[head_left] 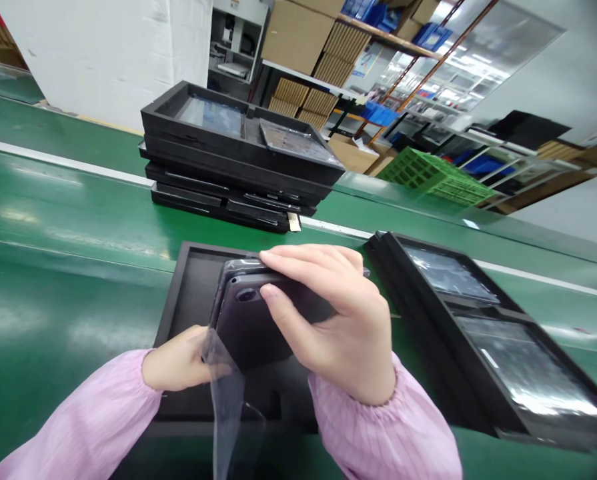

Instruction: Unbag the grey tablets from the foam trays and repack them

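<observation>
A dark grey tablet (251,327) is held back side up, its camera lens showing, above a black foam tray (191,293) on the green belt. My right hand (338,327) grips the tablet's top edge, fingers over the far side and thumb near the lens. My left hand (178,363) holds the lower left corner and pinches a strip of clear plastic film (225,400) that hangs down from the tablet.
A stack of black trays (233,157) with bagged tablets stands across the belt. Another black tray (488,333) with two bagged tablets lies at the right. A green crate (435,177) and shelves with cartons are beyond the green belt (68,220).
</observation>
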A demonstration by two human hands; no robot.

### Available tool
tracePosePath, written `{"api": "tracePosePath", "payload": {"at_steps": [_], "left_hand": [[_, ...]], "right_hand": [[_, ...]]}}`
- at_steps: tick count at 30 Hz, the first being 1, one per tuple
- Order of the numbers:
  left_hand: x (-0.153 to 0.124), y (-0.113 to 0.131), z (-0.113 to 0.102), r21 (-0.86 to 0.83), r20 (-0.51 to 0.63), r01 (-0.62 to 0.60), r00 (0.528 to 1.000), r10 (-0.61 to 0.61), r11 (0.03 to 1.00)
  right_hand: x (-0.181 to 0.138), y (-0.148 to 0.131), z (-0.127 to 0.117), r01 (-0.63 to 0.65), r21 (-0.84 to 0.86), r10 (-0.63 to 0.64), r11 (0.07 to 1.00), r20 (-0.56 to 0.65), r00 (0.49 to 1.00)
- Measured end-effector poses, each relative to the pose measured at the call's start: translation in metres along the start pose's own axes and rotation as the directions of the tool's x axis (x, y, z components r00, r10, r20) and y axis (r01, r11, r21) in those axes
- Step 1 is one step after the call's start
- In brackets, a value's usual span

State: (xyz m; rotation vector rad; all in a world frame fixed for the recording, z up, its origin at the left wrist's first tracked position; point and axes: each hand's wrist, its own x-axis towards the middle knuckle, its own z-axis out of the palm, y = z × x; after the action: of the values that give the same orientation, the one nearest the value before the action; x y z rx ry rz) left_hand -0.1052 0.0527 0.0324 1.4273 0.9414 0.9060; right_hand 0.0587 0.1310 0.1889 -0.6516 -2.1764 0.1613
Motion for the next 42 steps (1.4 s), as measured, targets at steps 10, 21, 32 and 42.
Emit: {"api": "tracePosePath", "payload": {"at_steps": [10,21,32,42], "left_hand": [[0.003,0.013,-0.001,-0.023,-0.001,0.109,0.994,-0.109,0.994],[0.004,0.015,-0.003,0.027,-0.022,0.123,0.992,-0.123,0.992],[0.005,0.02,-0.008,0.09,-0.105,0.141,0.986,-0.131,0.986],[0.003,0.014,-0.01,0.173,-0.197,0.204,0.966,-0.169,0.963]], "right_hand": [[-0.004,0.003,0.012,-0.004,0.057,0.013,0.998,-0.165,0.986],[-0.095,0.015,-0.009,-0.127,0.312,0.157,0.942,-0.074,0.985],[-0.172,-0.005,0.037,0.068,0.136,-0.115,0.988,0.378,0.919],[-0.149,0.006,0.031,-0.344,0.289,0.392,0.893,-0.125,0.911]]}}
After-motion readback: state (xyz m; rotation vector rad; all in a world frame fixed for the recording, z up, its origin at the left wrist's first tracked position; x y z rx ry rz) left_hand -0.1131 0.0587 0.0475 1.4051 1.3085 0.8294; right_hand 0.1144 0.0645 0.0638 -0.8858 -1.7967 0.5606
